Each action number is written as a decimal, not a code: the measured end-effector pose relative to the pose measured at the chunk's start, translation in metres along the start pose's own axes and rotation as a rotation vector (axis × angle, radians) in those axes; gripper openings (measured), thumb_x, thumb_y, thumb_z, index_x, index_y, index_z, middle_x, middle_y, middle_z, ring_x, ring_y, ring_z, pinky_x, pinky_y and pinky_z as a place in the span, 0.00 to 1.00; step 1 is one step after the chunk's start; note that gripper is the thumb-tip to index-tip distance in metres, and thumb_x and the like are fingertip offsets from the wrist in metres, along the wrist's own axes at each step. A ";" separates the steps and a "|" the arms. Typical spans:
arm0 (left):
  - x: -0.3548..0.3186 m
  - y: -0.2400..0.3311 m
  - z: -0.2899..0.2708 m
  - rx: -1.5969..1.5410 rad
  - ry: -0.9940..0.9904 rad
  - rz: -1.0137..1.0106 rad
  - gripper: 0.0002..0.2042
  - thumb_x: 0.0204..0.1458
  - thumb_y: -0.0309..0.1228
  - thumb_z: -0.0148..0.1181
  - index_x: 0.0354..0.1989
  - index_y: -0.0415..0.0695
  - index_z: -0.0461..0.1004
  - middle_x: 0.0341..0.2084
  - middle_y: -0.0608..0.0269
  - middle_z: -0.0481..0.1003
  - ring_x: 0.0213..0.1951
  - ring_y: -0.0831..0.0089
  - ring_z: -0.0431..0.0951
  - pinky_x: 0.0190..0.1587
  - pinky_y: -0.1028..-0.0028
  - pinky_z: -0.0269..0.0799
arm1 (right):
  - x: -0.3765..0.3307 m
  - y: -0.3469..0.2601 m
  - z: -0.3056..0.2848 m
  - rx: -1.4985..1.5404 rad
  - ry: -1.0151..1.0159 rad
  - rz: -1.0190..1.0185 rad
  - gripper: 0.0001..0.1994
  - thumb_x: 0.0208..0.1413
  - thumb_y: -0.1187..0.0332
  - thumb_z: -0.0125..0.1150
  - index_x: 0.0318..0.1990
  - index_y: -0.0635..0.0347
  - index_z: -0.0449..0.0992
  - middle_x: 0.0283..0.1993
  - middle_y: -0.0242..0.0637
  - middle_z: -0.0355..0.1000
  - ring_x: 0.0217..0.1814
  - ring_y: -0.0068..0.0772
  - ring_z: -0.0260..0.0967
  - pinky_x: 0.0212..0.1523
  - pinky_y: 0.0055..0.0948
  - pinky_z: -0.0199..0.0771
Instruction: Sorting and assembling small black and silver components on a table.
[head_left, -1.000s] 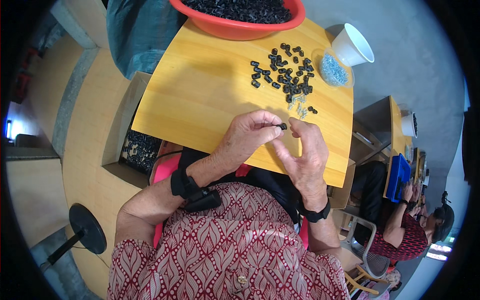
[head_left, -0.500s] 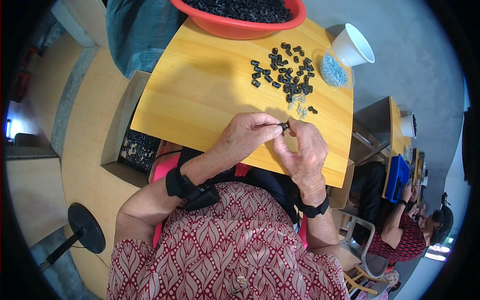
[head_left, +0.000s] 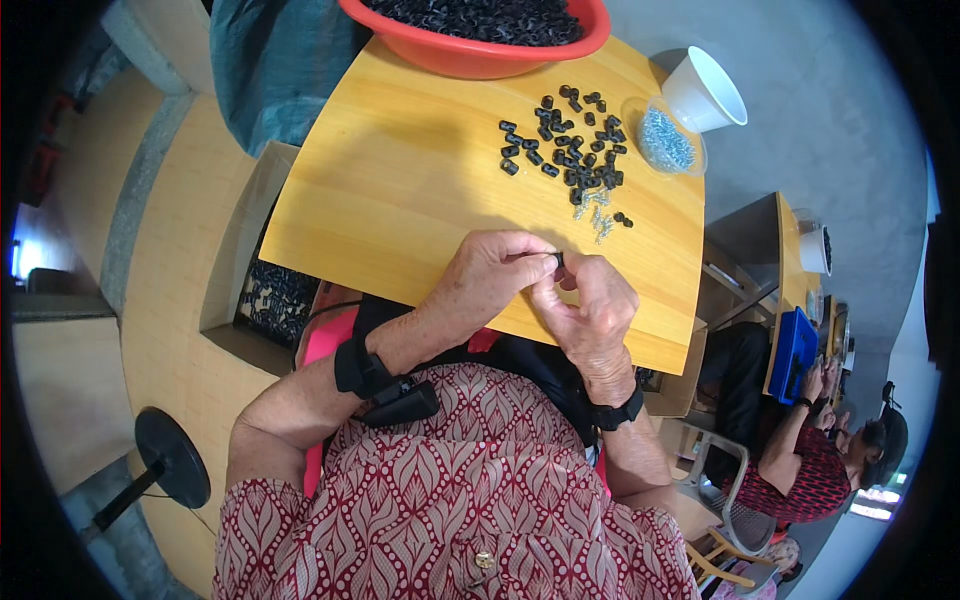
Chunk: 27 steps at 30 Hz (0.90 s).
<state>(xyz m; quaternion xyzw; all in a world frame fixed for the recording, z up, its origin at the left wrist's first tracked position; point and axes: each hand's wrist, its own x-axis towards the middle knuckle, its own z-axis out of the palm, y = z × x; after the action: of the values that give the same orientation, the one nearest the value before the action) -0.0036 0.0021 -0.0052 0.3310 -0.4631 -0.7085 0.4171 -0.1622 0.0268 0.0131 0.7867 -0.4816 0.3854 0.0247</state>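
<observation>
Over the near part of the yellow wooden table (head_left: 380, 180), my left hand (head_left: 497, 268) pinches a small black plastic piece (head_left: 559, 259) between thumb and fingertips. My right hand (head_left: 592, 308) meets it there, its thumb and forefinger closed at the same piece; whether a screw is also between them is hidden. Just beyond my hands lie several small silver screws (head_left: 602, 222). Farther back, many matching black plastic pieces (head_left: 575, 150) are scattered in a loose cluster.
A red basin (head_left: 470, 62) heaped with black parts stands at the far edge. On the right are a clear bowl (head_left: 665, 140) of screws and a white cup (head_left: 706, 90). A cardboard box (head_left: 225, 310) sits left below. Another person (head_left: 810, 460) works at a table to the right.
My right hand has moved slightly left and closer to my left hand, its fingers now drawn in around the black piece. The left hand has barely moved.
</observation>
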 end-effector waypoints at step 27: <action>-0.078 0.082 -0.198 0.728 0.977 0.196 0.19 0.56 0.31 0.61 0.56 0.40 0.73 0.46 0.57 0.78 0.52 0.72 0.75 0.56 0.72 0.68 | 0.024 0.085 -0.038 -0.166 -0.169 0.260 0.05 0.51 0.75 0.63 0.36 0.62 0.77 0.32 0.43 0.73 0.32 0.46 0.74 0.33 0.37 0.73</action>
<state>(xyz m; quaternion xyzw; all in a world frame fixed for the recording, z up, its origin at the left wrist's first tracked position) 0.2230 -0.0212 0.0079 0.6942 -0.4590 -0.2298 0.5046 -0.2447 -0.0209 0.0263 0.7427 -0.6097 0.2769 -0.0012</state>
